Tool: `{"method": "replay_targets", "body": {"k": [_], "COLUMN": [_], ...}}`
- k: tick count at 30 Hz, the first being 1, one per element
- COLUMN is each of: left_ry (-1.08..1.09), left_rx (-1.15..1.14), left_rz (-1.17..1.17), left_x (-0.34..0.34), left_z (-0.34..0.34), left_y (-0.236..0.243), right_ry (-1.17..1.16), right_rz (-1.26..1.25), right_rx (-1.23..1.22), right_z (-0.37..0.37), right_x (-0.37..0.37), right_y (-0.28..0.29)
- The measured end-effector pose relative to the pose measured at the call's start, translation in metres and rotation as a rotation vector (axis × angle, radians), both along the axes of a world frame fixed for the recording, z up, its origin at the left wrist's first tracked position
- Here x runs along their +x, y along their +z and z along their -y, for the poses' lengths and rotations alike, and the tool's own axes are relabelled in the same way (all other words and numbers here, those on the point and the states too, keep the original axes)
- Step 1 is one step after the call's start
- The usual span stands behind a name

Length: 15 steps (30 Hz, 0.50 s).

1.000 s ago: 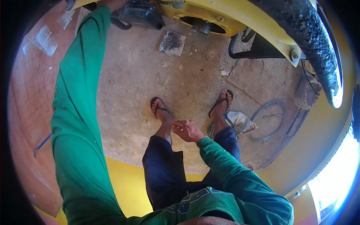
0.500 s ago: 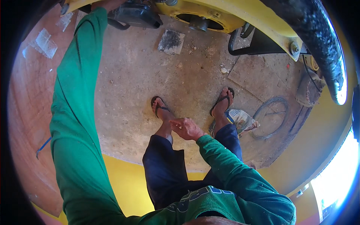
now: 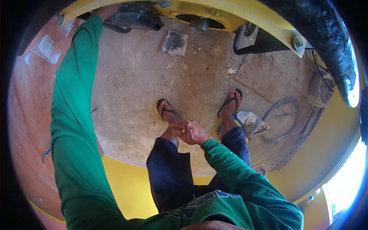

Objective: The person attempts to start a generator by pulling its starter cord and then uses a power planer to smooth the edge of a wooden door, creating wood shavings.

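My left arm, in a green sleeve, stretches up to a yellow machine (image 3: 226, 22). Only the wrist and back of my left hand (image 3: 107, 11) show, beside a dark engine-like part (image 3: 134, 18) under the yellow frame. Its fingers are hidden at the picture's top edge, so I cannot see what they touch. My right hand (image 3: 191, 132) hangs in front of my legs, above the floor, with its fingers loosely curled in. Nothing shows in it.
A white sack (image 3: 249, 123) lies by my right foot, with a coil of grey wire (image 3: 281, 119) beyond it. A thick black curved tube (image 3: 326, 38) hangs at upper right. A dark-stained square tile (image 3: 175, 43) lies on the dusty floor (image 3: 126, 84). Brown boarding (image 3: 30, 115) stands at left.
The view has shifted slightly, and the machine sits a little higher in it. My left hand has moved slightly up and left in the picture. My right hand stays nearly in place.
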<state>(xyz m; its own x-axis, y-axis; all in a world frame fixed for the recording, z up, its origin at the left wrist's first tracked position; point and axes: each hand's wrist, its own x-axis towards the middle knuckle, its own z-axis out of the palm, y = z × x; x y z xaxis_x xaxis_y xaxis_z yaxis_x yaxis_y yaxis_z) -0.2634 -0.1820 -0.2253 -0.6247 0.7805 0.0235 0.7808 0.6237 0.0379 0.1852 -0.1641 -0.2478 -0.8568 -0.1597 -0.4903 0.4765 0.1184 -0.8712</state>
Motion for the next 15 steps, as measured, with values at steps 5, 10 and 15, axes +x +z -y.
{"method": "replay_targets", "body": {"k": [5, 10, 15], "left_ry": [0.001, 0.001, 0.002], "left_rx": [0.003, 0.004, -0.002], "left_rz": [-0.005, -0.004, -0.007], "left_x": [0.000, -0.001, -0.001], "left_z": [0.000, 0.001, 0.002], "left_y": [0.000, 0.001, 0.001], "right_ry": [0.012, 0.035, 0.041], "right_rz": [-0.049, 0.031, 0.019], "right_rx": [0.017, -0.049, -0.090], "right_z": [0.007, 0.000, 0.000], "right_x": [0.000, -0.011, -0.009], "right_y": [-0.006, 0.008, 0.008]}}
